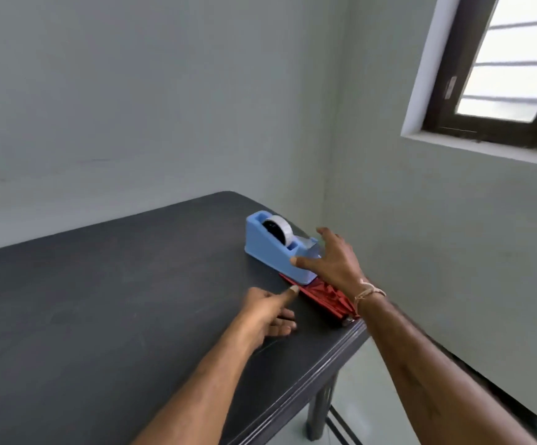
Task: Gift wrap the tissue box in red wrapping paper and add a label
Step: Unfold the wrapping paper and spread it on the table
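Hands both out over a dark table point(100, 316), reaching toward 1 o'clock.

Red wrapping paper point(321, 297): lies along the table's right edge, creased and folded, low and flat-looking. Cannot tell whether the tissue box is inside it. Its far end touches or slips under the base of a blue tape dispenser point(270, 248), which sits just beyond it at 12 o'clock. White tape roll point(281, 231) is seated in the dispenser's cradle.

Left hand point(260, 313): rests on the tabletop at 9 o'clock from the paper. One finger point(292, 291) is stretched straight, tip on the paper's near left edge. Remaining fingers are loosely tucked under and grip nothing.

Right hand point(331, 261): fingers spread wide apart over the dispenser's cutter end, thumb against the dispenser's near side, nothing clamped. Wrist crosses above the red paper and hides part of it. Pale thread band point(368, 292) on that wrist.

Window point(501, 69), dark-framed and barred, at 2 o'clock in the pale wall. Table leg point(320, 409) shows at 5 o'clock, below the edge.
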Demonstrator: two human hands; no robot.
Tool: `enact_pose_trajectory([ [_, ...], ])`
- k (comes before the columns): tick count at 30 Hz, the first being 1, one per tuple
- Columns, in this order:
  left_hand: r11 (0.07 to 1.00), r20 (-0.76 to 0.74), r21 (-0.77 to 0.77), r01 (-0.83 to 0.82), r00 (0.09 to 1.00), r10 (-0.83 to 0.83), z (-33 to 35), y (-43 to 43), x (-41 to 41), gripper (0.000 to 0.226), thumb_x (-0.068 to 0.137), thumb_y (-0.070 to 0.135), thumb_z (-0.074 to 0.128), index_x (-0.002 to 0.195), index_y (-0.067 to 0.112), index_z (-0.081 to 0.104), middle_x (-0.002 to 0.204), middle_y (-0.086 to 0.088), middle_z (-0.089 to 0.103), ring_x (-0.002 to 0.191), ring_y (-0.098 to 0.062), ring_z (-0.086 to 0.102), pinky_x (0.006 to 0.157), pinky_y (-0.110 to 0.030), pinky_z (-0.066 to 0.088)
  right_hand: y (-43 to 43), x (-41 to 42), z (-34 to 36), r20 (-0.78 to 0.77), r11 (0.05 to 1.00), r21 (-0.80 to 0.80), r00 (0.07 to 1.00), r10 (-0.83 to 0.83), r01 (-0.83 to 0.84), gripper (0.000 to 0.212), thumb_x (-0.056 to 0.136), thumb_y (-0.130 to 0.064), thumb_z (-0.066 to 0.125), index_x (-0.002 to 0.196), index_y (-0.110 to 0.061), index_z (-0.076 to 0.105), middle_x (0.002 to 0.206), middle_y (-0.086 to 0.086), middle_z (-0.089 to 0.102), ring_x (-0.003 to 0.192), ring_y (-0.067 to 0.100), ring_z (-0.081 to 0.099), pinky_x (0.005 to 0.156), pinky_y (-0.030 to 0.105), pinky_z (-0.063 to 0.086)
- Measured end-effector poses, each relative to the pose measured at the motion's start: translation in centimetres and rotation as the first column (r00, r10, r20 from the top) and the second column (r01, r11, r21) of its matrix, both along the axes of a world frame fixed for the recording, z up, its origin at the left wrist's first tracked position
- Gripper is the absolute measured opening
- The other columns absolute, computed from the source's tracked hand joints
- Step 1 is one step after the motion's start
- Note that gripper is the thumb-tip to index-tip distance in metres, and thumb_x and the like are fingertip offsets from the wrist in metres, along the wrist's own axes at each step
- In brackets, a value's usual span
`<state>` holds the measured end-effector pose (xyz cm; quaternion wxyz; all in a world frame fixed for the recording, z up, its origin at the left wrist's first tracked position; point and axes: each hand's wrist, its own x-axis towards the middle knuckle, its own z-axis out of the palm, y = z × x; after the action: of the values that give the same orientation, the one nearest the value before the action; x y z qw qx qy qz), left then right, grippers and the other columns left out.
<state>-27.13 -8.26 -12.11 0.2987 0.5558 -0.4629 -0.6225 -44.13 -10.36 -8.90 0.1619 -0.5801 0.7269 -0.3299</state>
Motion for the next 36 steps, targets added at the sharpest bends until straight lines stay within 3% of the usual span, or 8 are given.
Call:
enact_pose_trajectory([
  [7,0.998,0.105,-0.057,0.013,0.994,-0.007,-1.3,-2.7,-5.1,0.028,0.086,0.025,0.082,0.085,0.000,0.068,0.062,-0.016,0.073,0.051,-0.027,0.072,0.037,-0.023,0.047,-3.3,-2.1,-1.7,-0.001,0.999,0.040,1.000,0.027,-0.027,0.056,0.069,-0.051,0.089,0.104,-0.013,0.069,0.092,0.000,0.067,0.080,0.016,0.060,0.059,0.025,0.041],
  [12,0.998,0.141,-0.043,0.043,0.989,-0.037,-1.4,-3.5,-5.6,0.005,0.089,0.002,0.073,0.087,-0.001,0.070,0.059,-0.012,0.072,0.046,-0.021,0.070,0.034,-0.020,0.040,-3.5,-2.5,-1.7,0.046,0.999,-0.015,0.998,0.038,-0.038,0.057,0.067,-0.051,0.088,0.113,-0.022,0.070,0.089,-0.007,0.066,0.080,0.012,0.061,0.059,0.020,0.041],
  [16,0.998,0.106,0.005,0.067,0.992,-0.067,-0.8,-3.2,-2.5,0.009,0.090,0.005,0.075,0.084,0.000,0.069,0.058,-0.009,0.070,0.042,-0.012,0.066,0.034,-0.016,0.037,-3.5,-2.2,-0.9,0.102,1.000,-0.014,0.995,0.023,-0.021,0.067,0.065,-0.052,0.089,0.120,-0.020,0.070,0.095,-0.006,0.067,0.081,0.011,0.062,0.059,0.018,0.040],
  [23,0.996,0.149,-0.087,-0.035,0.988,0.048,-0.8,0.3,12.6,0.016,0.089,0.018,0.078,0.081,0.010,0.067,0.070,-0.009,0.073,0.051,-0.009,0.064,0.036,-0.014,0.032,-0.9,1.1,-1.7,0.172,0.999,-0.006,0.984,-0.047,0.048,0.048,0.064,-0.045,0.092,0.091,-0.019,0.063,0.077,-0.008,0.059,0.072,0.016,0.057,0.057,0.027,0.040],
  [27,0.984,0.089,-0.112,-0.139,0.985,0.150,-0.7,3.8,20.5,0.016,0.087,0.019,0.079,0.089,0.007,0.070,0.085,-0.015,0.077,0.061,-0.010,0.069,0.044,-0.016,0.043,1.3,4.2,-2.6,0.129,0.979,-0.160,0.986,-0.103,0.124,0.073,0.073,-0.041,0.089,0.136,-0.021,0.058,0.122,0.001,0.064,0.117,0.026,0.060,0.093,0.037,0.050],
  [30,0.980,0.023,-0.132,-0.150,0.988,0.154,-0.5,6.3,24.5,0.028,0.085,0.023,0.079,0.101,0.001,0.072,0.092,-0.011,0.078,0.072,-0.009,0.071,0.058,-0.021,0.051,3.7,10.5,-2.2,0.057,0.911,-0.411,0.998,-0.005,0.028,0.073,0.082,-0.041,0.083,0.143,-0.022,0.049,0.141,0.002,0.050,0.128,0.022,0.046,0.103,0.040,0.045],
  [33,0.978,-0.030,-0.160,-0.132,0.991,0.129,0.0,8.4,27.1,0.028,0.078,0.031,0.081,0.097,0.011,0.074,0.095,-0.004,0.076,0.080,-0.007,0.069,0.066,-0.023,0.053,5.9,16.9,-2.1,0.427,0.952,-0.184,0.853,0.300,-0.243,0.063,0.084,-0.055,0.077,0.137,-0.030,0.054,0.134,-0.004,0.060,0.121,0.010,0.057,0.097,0.034,0.052],
  [36,0.968,-0.077,-0.206,-0.145,0.988,0.132,0.3,10.3,29.6,0.027,0.077,0.032,0.081,0.095,0.014,0.073,0.094,-0.003,0.075,0.083,-0.010,0.067,0.068,-0.023,0.052,6.7,22.0,-2.7,0.795,0.836,0.083,0.542,0.272,-0.542,0.060,0.083,-0.057,0.072,0.132,-0.022,0.062,0.128,0.006,0.070,0.110,0.019,0.068,0.092,0.039,0.054],
])
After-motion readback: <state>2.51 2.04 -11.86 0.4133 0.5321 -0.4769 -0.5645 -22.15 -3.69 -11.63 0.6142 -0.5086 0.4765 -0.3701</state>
